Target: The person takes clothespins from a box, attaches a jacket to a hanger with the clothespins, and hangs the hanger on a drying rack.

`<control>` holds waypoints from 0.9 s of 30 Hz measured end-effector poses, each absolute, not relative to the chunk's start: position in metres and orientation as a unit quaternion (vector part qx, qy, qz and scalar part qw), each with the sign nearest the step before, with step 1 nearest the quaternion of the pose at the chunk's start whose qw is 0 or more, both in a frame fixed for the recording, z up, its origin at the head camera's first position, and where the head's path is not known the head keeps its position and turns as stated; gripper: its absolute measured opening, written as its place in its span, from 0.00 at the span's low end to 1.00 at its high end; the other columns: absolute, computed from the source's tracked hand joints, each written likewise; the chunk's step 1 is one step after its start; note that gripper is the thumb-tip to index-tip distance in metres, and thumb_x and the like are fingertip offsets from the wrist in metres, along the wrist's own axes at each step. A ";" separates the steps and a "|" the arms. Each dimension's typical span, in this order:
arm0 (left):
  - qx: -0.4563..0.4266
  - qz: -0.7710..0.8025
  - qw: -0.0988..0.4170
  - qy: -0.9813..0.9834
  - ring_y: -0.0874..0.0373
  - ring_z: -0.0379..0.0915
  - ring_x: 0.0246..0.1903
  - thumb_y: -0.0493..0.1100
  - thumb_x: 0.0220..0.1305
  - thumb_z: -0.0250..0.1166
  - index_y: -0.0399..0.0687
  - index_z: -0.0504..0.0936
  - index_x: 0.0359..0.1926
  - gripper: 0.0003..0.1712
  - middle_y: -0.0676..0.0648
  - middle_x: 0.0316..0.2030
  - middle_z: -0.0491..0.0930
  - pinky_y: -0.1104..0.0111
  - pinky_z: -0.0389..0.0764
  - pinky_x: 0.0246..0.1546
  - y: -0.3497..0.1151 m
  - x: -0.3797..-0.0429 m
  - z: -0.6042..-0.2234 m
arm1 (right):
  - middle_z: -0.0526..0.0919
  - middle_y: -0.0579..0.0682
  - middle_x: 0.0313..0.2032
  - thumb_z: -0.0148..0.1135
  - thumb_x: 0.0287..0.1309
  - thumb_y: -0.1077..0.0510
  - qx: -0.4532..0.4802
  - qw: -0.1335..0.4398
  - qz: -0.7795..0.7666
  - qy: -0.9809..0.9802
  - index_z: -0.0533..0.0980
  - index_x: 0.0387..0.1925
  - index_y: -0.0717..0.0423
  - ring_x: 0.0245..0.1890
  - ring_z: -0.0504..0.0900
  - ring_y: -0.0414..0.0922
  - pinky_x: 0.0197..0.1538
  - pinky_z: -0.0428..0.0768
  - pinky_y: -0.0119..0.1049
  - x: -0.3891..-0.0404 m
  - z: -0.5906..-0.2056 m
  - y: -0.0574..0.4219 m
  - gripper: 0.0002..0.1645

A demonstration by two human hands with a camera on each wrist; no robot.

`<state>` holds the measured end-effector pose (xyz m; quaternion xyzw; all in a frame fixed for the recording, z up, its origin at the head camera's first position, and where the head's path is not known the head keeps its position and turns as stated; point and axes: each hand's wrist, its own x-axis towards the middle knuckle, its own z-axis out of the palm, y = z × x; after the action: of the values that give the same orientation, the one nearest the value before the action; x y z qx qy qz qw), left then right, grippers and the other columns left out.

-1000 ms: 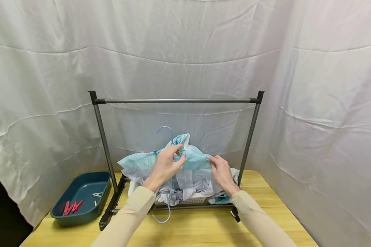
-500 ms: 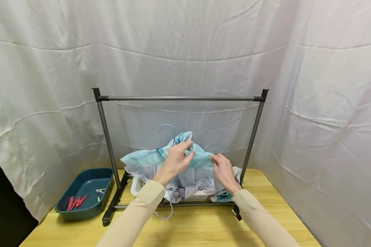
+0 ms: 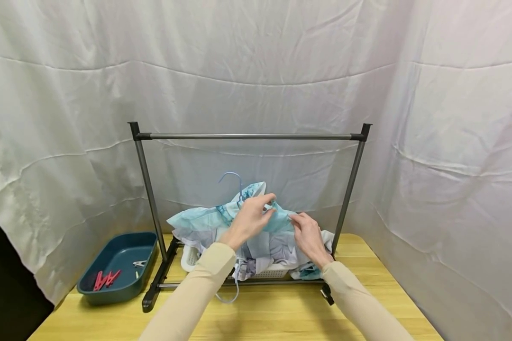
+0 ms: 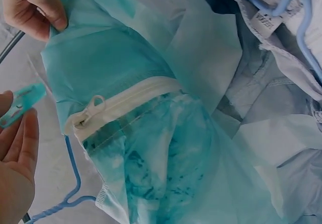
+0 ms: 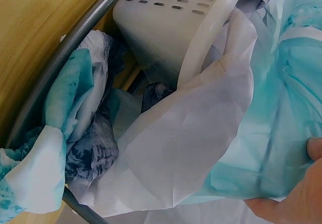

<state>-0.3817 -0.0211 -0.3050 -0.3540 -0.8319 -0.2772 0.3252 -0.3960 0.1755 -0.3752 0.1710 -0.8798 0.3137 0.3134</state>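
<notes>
A thin teal-and-white jacket [image 3: 196,219] with a white zip [image 4: 126,103] hangs on a blue hanger [image 3: 231,174], over other clothes. My left hand [image 3: 249,220] pinches a small translucent teal clothespin [image 4: 24,103] between thumb and fingers, just off the jacket's edge near the zip pull. To its right, my right hand [image 3: 308,234] pinches the jacket's edge at the shoulder, thumb on the cloth in the right wrist view. A second blue hanger [image 3: 234,296] sticks out at the front, below the pile of pale grey clothes [image 3: 277,248].
A white perforated basket [image 5: 161,38] sits under the clothes, inside a dark metal clothes rack [image 3: 247,136]. On the left of the wooden table [image 3: 273,312] stands a dark blue tub [image 3: 121,248] with red clothespins [image 3: 106,279] and a white one [image 3: 140,263]. Pale curtains surround the table.
My left hand has moved right along the jacket with the clothespin, closer to my right hand. The right hand keeps its hold on the jacket. The head view has shifted slightly.
</notes>
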 end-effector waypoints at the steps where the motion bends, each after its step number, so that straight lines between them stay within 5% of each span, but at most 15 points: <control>1: -0.354 -0.275 0.319 -0.835 0.53 0.84 0.42 0.34 0.63 0.66 0.44 0.81 0.50 0.14 0.44 0.44 0.86 0.68 0.83 0.42 -0.020 -0.381 -0.305 | 0.82 0.52 0.37 0.54 0.69 0.63 0.170 0.312 0.314 -0.880 0.82 0.52 0.58 0.32 0.80 0.46 0.34 0.78 0.38 -0.396 -0.375 0.176 0.15; 13: -0.363 -0.280 0.283 -0.843 0.55 0.85 0.39 0.35 0.63 0.66 0.45 0.85 0.46 0.11 0.45 0.43 0.87 0.69 0.83 0.42 -0.002 -0.378 -0.303 | 0.80 0.52 0.36 0.54 0.68 0.65 0.175 0.310 0.311 -0.881 0.81 0.52 0.59 0.28 0.75 0.42 0.30 0.73 0.34 -0.395 -0.375 0.174 0.15; 27: -0.352 -0.154 0.302 -0.873 0.57 0.82 0.29 0.36 0.65 0.64 0.49 0.84 0.38 0.05 0.51 0.32 0.87 0.71 0.79 0.31 0.012 -0.383 -0.303 | 0.80 0.52 0.36 0.54 0.69 0.64 0.177 0.322 0.319 -0.874 0.82 0.50 0.58 0.28 0.75 0.42 0.31 0.73 0.34 -0.396 -0.375 0.170 0.14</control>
<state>-0.3834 0.0121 -0.3026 -0.3520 -0.8726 -0.1536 0.3019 -0.3955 0.1698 -0.3749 0.1774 -0.8737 0.3188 0.3217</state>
